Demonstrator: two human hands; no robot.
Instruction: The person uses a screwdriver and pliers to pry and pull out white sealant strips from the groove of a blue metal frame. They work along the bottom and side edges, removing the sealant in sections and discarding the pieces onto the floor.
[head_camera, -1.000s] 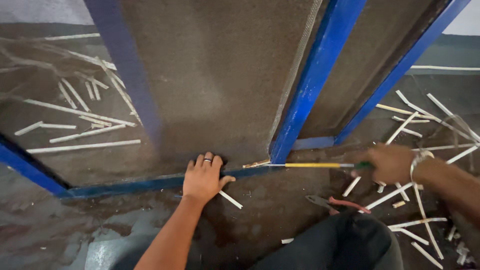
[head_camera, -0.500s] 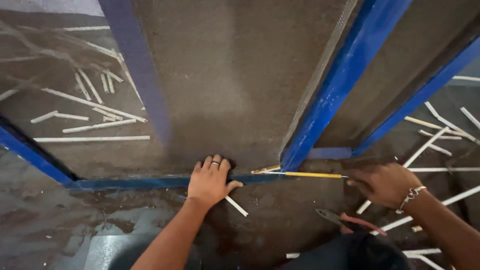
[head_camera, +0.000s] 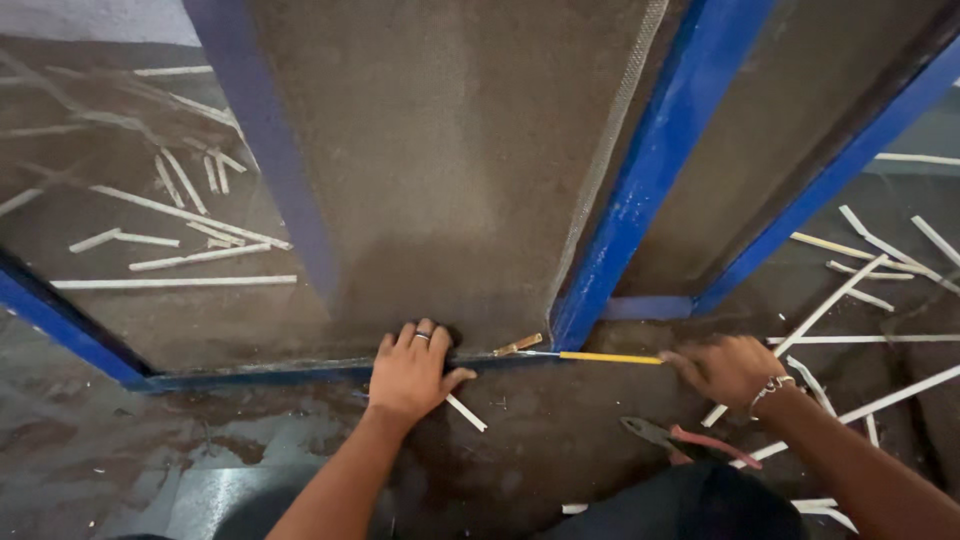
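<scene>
Pressing flat on the lower edge of the grey mesh panel (head_camera: 440, 180), the left hand (head_camera: 412, 372) has its fingers spread and extended, palm down, holding nothing; a dark ring sits on one finger. Fingertips touch the mesh just where it meets the bottom blue frame bar (head_camera: 250, 374). The right hand (head_camera: 728, 368) is closed in a fist-like grip on the handle end of a long tool with a yellow shaft (head_camera: 600, 357); the handle itself is hidden inside the fingers. A beaded bracelet is on that wrist. The shaft lies nearly level along the floor, its thin metal tip pointing left to the base of the upright blue frame post (head_camera: 660, 170), near a small brass-coloured piece (head_camera: 517, 346) at the mesh corner.

Pliers with red handles (head_camera: 675, 437) lie on the floor just below the right hand, not touched. A short white strip (head_camera: 466, 412) lies beside the left thumb. More white strips (head_camera: 850, 290) are scattered at right, others behind the mesh at left. Floor (head_camera: 200, 450): dark, stained, dusty stone.
</scene>
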